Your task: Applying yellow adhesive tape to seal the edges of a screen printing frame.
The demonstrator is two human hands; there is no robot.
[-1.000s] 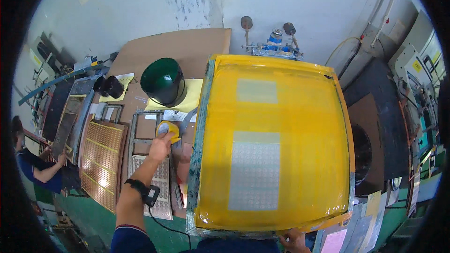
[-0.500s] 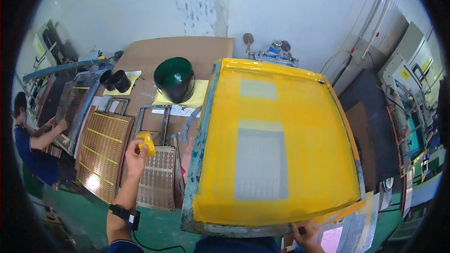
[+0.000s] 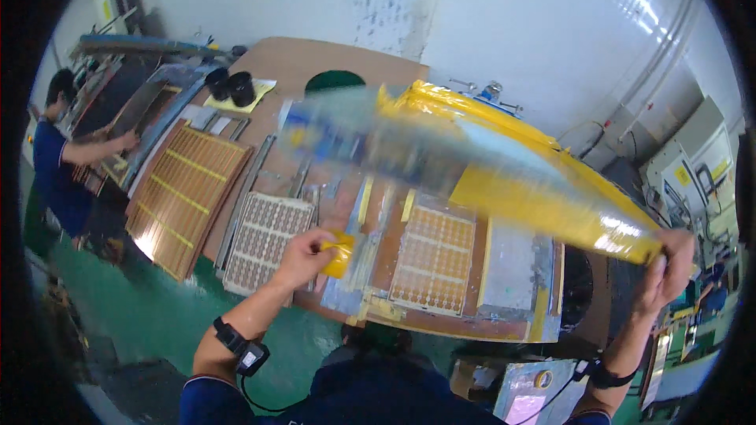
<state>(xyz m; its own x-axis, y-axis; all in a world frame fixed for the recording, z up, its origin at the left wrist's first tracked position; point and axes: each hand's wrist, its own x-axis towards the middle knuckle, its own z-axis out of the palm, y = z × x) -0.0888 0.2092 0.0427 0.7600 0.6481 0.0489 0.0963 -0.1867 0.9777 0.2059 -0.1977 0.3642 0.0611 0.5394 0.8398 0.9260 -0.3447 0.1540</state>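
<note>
My left hand (image 3: 305, 261) pinches what looks like a roll of yellow tape (image 3: 340, 256) over the near left part of the worktable. My right hand (image 3: 665, 267) grips the near right corner of the large printing screen (image 3: 543, 208), whose edges are covered in yellow. The screen is tilted up steeply and its left part is smeared by motion. Under it, a sheet with rows of copper-coloured round patterns (image 3: 433, 260) lies on a brown board (image 3: 378, 240). A similar patterned sheet (image 3: 268, 240) lies to the left, near my left forearm.
Copper-coloured panels (image 3: 177, 197) with yellow strips are stacked at the left. Black cups (image 3: 240, 89) stand behind them. A dark green bucket (image 3: 335, 80) is partly hidden by the screen. A co-worker (image 3: 59, 153) handles a panel at far left. Cardboard boxes (image 3: 476, 378) stand below the table edge.
The screen has swung up from lying flat, raised by my right hand at its near corner, uncovering the sheet and board. My left hand has moved right with the tape. The view has shifted.
</note>
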